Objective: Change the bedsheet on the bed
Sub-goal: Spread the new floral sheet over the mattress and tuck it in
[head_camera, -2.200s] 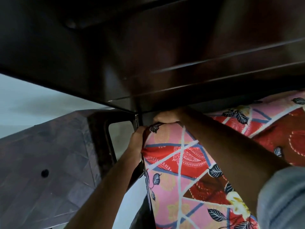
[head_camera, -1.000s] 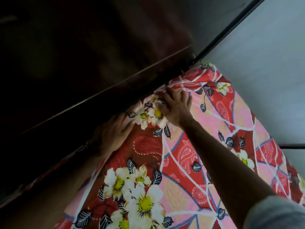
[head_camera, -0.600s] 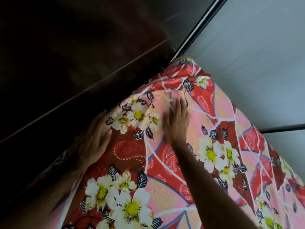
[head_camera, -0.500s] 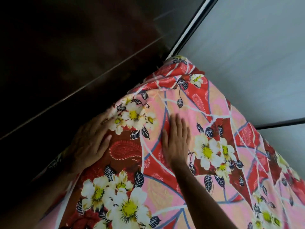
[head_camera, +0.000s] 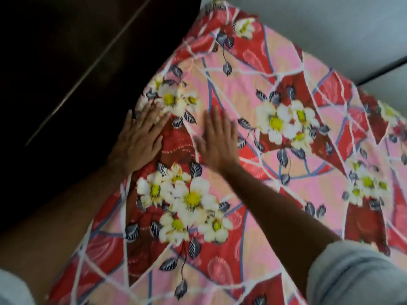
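A red and pink bedsheet (head_camera: 253, 89) with white flowers and dark leaves covers the mattress and fills most of the head view. My left hand (head_camera: 138, 142) lies flat on the sheet near its left edge, fingers straight and spread. My right hand (head_camera: 218, 139) presses flat on the sheet just to the right of it, fingers straight and pointing away from me. The two hands are about a hand's width apart. The sheet's far corner (head_camera: 220, 9) reaches the top of the frame.
A dark wooden headboard (head_camera: 77, 62) runs along the sheet's left edge. A pale grey wall (head_camera: 341, 29) with a dark line across it borders the bed on the right. My grey sleeves show at the bottom corners.
Both hands have slid back toward me along the sheet, staying flat. The view has dropped, so more of the sheet shows. Earlier my hands were at the corner by the headboard.
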